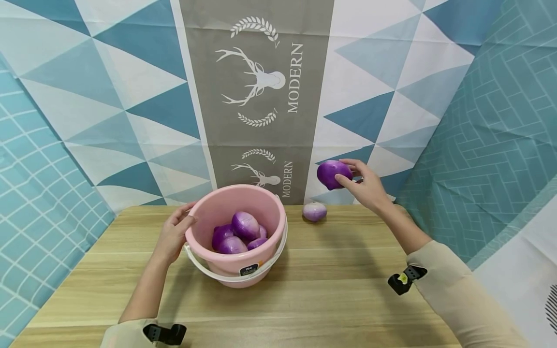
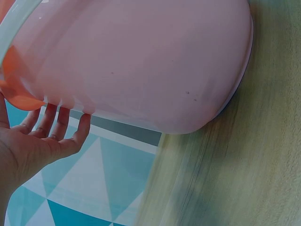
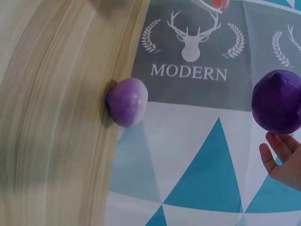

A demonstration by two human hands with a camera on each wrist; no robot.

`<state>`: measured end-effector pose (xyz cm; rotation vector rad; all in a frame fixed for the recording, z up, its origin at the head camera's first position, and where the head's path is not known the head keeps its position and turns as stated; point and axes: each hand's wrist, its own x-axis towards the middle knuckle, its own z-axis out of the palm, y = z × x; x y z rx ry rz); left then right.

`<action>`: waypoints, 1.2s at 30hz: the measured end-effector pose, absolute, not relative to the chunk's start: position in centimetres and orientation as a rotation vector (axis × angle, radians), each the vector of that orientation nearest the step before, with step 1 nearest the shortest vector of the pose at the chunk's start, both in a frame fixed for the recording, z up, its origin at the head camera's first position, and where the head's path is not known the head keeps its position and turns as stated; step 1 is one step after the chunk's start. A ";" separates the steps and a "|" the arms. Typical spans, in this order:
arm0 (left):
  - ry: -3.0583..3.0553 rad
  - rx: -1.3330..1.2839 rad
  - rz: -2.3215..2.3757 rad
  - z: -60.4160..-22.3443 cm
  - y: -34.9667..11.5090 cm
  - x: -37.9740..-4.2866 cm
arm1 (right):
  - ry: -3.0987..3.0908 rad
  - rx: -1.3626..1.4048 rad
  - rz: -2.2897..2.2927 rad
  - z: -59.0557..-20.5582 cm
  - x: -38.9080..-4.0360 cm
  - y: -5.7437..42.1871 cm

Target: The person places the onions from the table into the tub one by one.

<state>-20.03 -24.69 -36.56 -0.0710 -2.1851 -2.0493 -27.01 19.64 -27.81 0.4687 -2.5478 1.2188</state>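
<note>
A wooden desk (image 1: 330,285) stood against a backdrop cloth (image 1: 256,92) printed with blue and white triangles and a grey centre panel bearing a white deer head and the word "MODERN". Teal patterned cloths hung to either side of that panel.

The right hand (image 1: 363,186) was raised above the desk, up and to the right of the pink bucket (image 1: 237,237). Its fingers and thumb were curled round a dark purple onion (image 1: 333,174), holding it clear of the desk surface. In the right wrist view the same onion (image 3: 276,102) sat on the fingertips (image 3: 277,153) with its pointed tip up.

Below that hand, a paler purple onion (image 1: 315,211) lay on the desk at its back edge, just in front of the backdrop cloth and to the right of the bucket, apart from it. The right wrist view showed this onion (image 3: 127,101) resting where the desk met the cloth.

The left hand (image 1: 174,234) lay against the left wall of the bucket near the rim. Its fingers were relaxed and nearly straight, touching the outside wall (image 2: 141,61); the left wrist view showed the fingers (image 2: 61,123) extended under the rim, not clenched.

The bucket stood upright on the desk, left of centre, with its white handle (image 1: 237,278) lowered round the front. Inside lay several purple onions (image 1: 239,233), piled together and touching.
</note>
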 end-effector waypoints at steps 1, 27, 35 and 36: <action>-2.186 -0.072 -2.047 -36.6 -24.7 -20.0 | -2.550 0.472 1.223 -27.8 -27.0 19.5; -2.182 -0.067 -2.058 -36.3 -24.6 -20.0 | -2.544 0.669 1.310 -27.4 -26.8 12.4; -2.184 -0.067 -2.055 -36.3 -24.6 -20.0 | -2.518 0.748 1.337 -27.7 -26.8 10.5; -2.184 -0.067 -2.055 -36.4 -24.5 -20.0 | -2.511 0.760 1.343 -27.7 -26.8 10.3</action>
